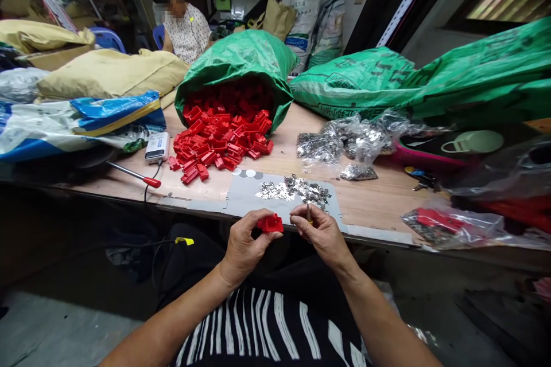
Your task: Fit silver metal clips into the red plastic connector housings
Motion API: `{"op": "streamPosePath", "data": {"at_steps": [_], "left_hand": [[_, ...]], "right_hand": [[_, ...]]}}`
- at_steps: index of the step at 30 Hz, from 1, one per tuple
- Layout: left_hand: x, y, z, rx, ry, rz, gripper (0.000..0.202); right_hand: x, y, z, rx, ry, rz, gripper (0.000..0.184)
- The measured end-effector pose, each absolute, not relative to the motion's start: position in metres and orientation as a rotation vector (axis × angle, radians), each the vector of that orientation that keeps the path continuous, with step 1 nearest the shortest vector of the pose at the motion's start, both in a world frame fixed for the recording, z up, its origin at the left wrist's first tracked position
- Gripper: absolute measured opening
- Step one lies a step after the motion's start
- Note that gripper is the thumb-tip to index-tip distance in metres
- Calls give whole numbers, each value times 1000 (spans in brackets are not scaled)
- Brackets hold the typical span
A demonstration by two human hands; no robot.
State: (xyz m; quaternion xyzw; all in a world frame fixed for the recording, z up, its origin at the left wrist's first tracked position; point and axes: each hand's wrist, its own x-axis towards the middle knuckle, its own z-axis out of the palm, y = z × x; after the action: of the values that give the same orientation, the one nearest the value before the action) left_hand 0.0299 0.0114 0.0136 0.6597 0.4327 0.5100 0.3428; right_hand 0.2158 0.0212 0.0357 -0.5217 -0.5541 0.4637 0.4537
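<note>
Red plastic, I'd judge from over here, the small part (272, 223) pinched in the left hand (248, 242) near the front edge of the bench (370, 200) should feel light, stiff and slightly slick, best held by its outer walls, while the right hand (321, 235) grips a pointed tool (309, 215).

Angular red piece (272, 223), held aloft, pointed tool (309, 214), roughly upright, near it
</note>
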Motion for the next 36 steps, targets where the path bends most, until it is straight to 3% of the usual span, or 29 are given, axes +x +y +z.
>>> {"op": "streamPosePath", "data": {"at_steps": [5,9,18,27,36], "left_hand": [[32,10,20,1771,1141,1353,32],[31,10,20,1789,1156,1379,32],[28,11,19,1896,1135,1427,31],[27,8,19,1821,1080,1479,30],[27,5,16,1704,1124,1483,31]], "right_hand": [[208,18,34,-1387,-1603,716,18],[203,15,36,-1309,-1783,618,18],[199,12,35,-1139,-1847,522,13],[194,7,32,-1102,-1864,563,18],[194,2,33,-1289,-1768,680,14]]}}
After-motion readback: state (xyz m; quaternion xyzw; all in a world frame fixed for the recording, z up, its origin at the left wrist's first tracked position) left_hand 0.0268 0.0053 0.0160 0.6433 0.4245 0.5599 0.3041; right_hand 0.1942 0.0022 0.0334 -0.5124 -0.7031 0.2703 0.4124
